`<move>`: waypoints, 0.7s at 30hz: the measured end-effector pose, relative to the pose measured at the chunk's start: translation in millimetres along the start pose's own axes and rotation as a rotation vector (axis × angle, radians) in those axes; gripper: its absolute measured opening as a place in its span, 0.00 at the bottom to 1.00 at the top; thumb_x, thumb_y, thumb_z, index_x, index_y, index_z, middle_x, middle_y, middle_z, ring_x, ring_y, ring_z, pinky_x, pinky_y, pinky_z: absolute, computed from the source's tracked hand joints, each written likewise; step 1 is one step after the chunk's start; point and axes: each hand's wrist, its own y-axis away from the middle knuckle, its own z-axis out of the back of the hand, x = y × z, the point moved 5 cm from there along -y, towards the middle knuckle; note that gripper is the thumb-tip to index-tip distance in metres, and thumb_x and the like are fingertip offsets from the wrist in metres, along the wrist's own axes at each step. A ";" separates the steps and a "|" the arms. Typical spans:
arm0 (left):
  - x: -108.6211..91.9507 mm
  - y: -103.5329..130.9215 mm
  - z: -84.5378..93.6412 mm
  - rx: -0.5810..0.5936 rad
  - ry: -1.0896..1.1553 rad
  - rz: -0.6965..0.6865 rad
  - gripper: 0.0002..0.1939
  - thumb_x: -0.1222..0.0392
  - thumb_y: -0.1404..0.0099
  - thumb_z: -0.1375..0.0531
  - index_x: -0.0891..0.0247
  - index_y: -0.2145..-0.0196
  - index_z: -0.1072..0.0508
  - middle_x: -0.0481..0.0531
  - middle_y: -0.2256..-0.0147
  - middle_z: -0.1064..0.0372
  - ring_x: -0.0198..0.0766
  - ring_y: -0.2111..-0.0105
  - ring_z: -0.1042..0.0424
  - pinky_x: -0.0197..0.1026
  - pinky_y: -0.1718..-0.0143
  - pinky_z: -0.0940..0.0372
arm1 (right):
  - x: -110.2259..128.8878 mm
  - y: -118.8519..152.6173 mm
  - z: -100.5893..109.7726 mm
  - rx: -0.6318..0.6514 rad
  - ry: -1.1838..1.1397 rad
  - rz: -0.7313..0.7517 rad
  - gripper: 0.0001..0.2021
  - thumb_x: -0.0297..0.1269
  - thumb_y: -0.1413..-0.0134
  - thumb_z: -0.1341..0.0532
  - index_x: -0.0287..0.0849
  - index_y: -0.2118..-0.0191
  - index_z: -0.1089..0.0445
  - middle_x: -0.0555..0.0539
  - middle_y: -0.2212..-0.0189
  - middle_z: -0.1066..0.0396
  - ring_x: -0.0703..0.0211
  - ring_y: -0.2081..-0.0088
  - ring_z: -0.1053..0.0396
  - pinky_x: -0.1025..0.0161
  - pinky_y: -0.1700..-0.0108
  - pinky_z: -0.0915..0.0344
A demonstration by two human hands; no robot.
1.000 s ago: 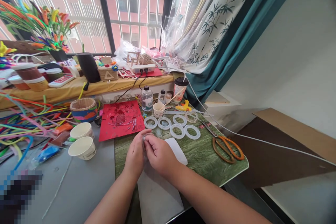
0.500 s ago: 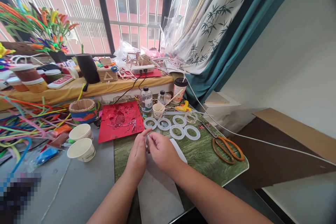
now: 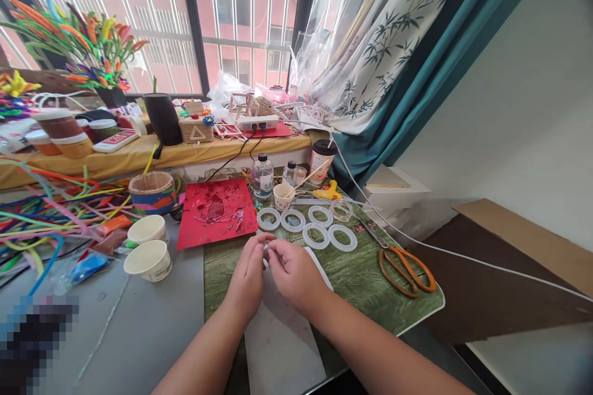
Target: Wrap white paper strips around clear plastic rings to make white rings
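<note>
My left hand and my right hand meet over a pale grey board on the green mat. The fingers of both are closed around something small and pale between the fingertips, too hidden to name. Just beyond them lie several translucent white rings. Orange-handled scissors rest to the right, and a red sheet with shiny dark patches lies to the left.
Behind the rings stand a paper cup with a stick, a clear bottle, a lidded drink cup and a yellow glue gun. Two white bowls sit left. A white cable crosses at right.
The view has shifted slightly, so the scene sits a little further right. The fingers of my left hand have curled in against my right fingertips.
</note>
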 end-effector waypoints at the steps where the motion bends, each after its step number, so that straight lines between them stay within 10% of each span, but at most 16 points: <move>1: 1.0 -0.6 0.0 -0.001 0.010 0.008 0.19 0.50 0.28 0.51 0.59 0.54 0.25 0.56 0.52 0.26 0.47 0.52 0.29 0.47 0.50 0.35 | 0.6 1.3 -1.3 0.004 0.008 0.013 0.12 0.31 0.34 0.48 0.45 0.71 0.40 0.52 0.77 0.36 0.61 0.76 0.40 0.64 0.72 0.49; 5: 5.4 -2.8 3.0 -0.042 0.058 0.027 0.19 0.48 0.29 0.52 0.59 0.57 0.25 0.55 0.56 0.26 0.46 0.55 0.29 0.47 0.50 0.35 | 8.4 6.7 -6.1 0.104 0.079 0.196 0.10 0.30 0.36 0.47 0.45 0.70 0.39 0.51 0.75 0.35 0.60 0.74 0.39 0.63 0.69 0.47; 10: 4.6 -2.6 1.2 -0.019 -0.015 -0.013 0.19 0.49 0.29 0.50 0.59 0.52 0.26 0.57 0.51 0.27 0.47 0.51 0.30 0.46 0.52 0.35 | -8.7 0.3 3.1 0.002 -0.015 -0.034 0.12 0.32 0.33 0.48 0.44 0.70 0.37 0.51 0.76 0.34 0.60 0.74 0.37 0.64 0.70 0.46; 21: 9.2 -3.9 0.9 -0.007 0.016 0.046 0.20 0.49 0.28 0.52 0.60 0.53 0.25 0.56 0.55 0.27 0.46 0.54 0.29 0.47 0.50 0.36 | -2.8 0.7 -2.6 0.096 0.027 0.060 0.11 0.30 0.34 0.47 0.44 0.70 0.38 0.51 0.75 0.34 0.61 0.74 0.39 0.64 0.70 0.47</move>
